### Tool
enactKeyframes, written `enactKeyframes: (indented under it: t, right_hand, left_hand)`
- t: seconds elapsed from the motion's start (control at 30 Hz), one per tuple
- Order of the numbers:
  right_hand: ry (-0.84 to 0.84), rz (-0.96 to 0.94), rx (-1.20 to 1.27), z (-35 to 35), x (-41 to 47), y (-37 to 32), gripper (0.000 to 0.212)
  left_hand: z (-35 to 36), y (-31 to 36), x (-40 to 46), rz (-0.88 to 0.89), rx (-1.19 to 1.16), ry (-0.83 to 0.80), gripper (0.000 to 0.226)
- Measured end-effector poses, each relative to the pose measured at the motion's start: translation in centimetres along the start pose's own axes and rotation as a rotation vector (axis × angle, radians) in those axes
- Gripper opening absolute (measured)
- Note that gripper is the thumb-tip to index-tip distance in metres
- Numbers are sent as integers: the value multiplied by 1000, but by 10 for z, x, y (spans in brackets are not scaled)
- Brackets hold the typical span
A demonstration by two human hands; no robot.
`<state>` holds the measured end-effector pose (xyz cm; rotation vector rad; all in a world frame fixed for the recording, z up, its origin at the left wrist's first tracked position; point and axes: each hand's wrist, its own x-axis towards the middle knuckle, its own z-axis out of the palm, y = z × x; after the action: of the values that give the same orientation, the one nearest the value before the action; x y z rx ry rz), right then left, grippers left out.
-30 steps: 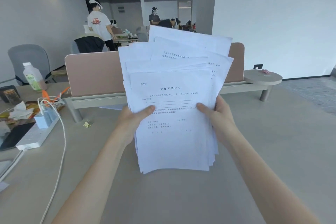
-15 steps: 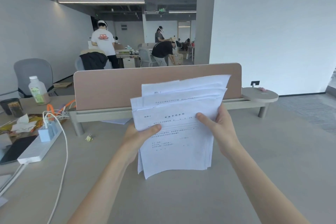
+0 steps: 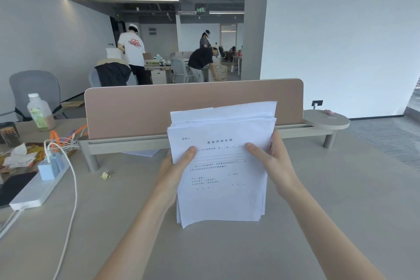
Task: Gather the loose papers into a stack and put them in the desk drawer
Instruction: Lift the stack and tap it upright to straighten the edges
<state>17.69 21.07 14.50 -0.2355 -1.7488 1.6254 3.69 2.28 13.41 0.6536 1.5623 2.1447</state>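
A stack of white printed papers stands upright on its bottom edge on the grey desk, in the middle of the view. My left hand grips its left edge, thumb on the front sheet. My right hand grips its right edge the same way. The sheets' top edges are nearly even, with a few still offset at the back. One more white sheet lies flat under the partition rail, partly hidden. No drawer is in view.
A pink desk partition on a grey rail stands just behind the papers. At the left lie a power strip with a white cable, a bottle, tissues and clutter. A yellow binder clip lies on the desk. Several people work in the background.
The fanned-out sheets have slid down together into a more even stack, and the stack has dropped onto the desk. Both hands have kept their grip on its sides.
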Motion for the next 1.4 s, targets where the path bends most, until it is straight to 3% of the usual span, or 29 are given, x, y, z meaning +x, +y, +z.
enactKeyframes:
  t: [0.17, 0.4, 0.6, 0.77, 0.97, 1.13, 1.23, 1.4]
  right_hand:
    - [15, 127, -61, 2, -9, 36, 39]
    - [123, 75, -105, 10, -12, 37, 33]
    - [97, 14, -101, -5, -6, 9, 43]
    - [124, 42, 9, -17, -1, -3, 35]
    - [142, 29, 11, -12, -5, 2, 35]
    - [165, 0, -142, -4, -9, 9, 43]
    - [201, -25, -181, -3, -7, 7, 47]
    - [164, -249, -280, -14, 11, -17, 89]
  left_hand:
    - [-3, -18, -4, -93, 58, 2, 16]
    - [3, -19, 0, -22, 227, 64, 17]
    - [-3, 1, 5, 25, 351, -99, 41]
    - [-15, -1, 7, -69, 373, -311, 39]
    - [-6, -26, 8, -5, 454, -87, 23]
    - [-2, -41, 4, -33, 345, 35, 16]
    - [1, -46, -3, -107, 206, 21, 14]
    - [4, -58, -6, -167, 103, 8, 22]
